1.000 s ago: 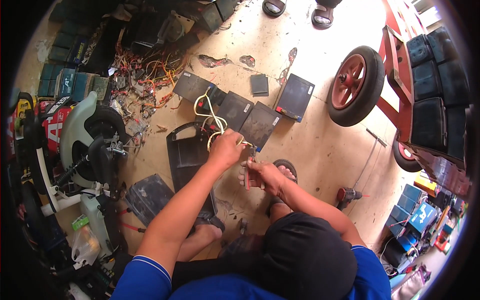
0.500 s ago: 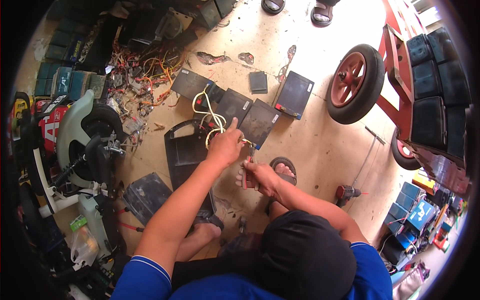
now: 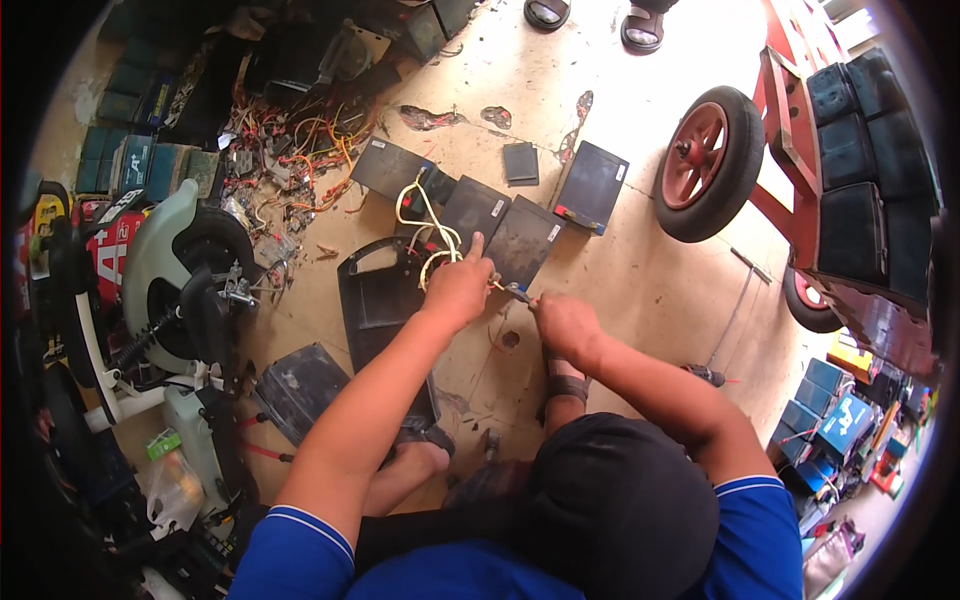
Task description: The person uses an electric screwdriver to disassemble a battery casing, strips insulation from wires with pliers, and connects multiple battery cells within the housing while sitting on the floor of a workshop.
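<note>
the right hand (image 3: 566, 326) is closed round pliers (image 3: 518, 292), their nose at a pale cable's (image 3: 446, 233) end; the left hand (image 3: 459, 288) pinches that cable, forefinger straight, just by the near edge of a dark battery (image 3: 525, 243). over to the right, bare floor (image 3: 640, 300) lies open up to a red-hubbed wheel (image 3: 694, 153).

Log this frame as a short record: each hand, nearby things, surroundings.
Left hand: holds pale wires, index finger extended
Right hand: grips pliers, mostly hidden, tip toward the left hand
Nearby: dark batteries, black plastic tray
Surroundings: pale green scooter at left, red-framed cart at right
</note>
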Demonstrator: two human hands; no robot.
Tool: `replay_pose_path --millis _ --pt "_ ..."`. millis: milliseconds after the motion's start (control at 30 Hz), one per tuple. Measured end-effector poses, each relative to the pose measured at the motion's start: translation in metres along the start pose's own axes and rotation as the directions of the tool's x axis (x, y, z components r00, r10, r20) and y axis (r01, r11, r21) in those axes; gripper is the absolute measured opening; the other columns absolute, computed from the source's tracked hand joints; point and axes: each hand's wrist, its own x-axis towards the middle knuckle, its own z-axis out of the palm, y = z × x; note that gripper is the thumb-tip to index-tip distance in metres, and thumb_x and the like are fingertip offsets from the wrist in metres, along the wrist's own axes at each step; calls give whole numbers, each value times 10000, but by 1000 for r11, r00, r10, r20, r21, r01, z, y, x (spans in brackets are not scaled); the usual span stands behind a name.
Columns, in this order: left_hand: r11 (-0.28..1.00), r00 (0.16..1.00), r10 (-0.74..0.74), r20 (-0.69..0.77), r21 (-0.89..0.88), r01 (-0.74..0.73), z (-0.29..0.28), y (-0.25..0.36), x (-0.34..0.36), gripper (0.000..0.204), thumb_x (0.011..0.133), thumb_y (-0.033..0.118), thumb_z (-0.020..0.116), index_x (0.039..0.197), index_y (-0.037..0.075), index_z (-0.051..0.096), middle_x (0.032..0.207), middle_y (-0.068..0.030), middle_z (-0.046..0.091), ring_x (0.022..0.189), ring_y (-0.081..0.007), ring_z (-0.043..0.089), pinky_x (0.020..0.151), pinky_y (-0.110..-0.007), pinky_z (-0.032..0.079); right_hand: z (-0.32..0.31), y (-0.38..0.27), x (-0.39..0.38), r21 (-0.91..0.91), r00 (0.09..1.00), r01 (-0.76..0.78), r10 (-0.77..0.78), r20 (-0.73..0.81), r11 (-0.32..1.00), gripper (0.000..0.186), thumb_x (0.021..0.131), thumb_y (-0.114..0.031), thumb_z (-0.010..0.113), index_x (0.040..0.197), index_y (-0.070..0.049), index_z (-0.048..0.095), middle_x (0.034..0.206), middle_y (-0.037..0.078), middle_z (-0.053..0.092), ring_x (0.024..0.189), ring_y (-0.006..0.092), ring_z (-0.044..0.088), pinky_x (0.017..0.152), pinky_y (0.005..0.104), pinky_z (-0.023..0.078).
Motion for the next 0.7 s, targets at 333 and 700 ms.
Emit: replay_pose_path --millis 333,700 --pt "989 994 105 -32 107 -101 -9 -3 1 249 817 204 773 1005 105 641 1588 -219 401 840 -331 726 729 -456 573 31 10 2 162 880 99 -162 446 982 286 1029 -301 573 1078 -38 674 923 148 747 769 276 739 659 356 579" --pt "991 983 127 135 26 -131 -40 -12 17 359 870 333 729 1074 53 634 1134 -212 705 923 -395 689 803 -504 546 39 -30 -2 847 826 -450 -228 515 282 362 1074 -299 520 1315 -36 580 1106 107 706 933 226 710 881 371 557"
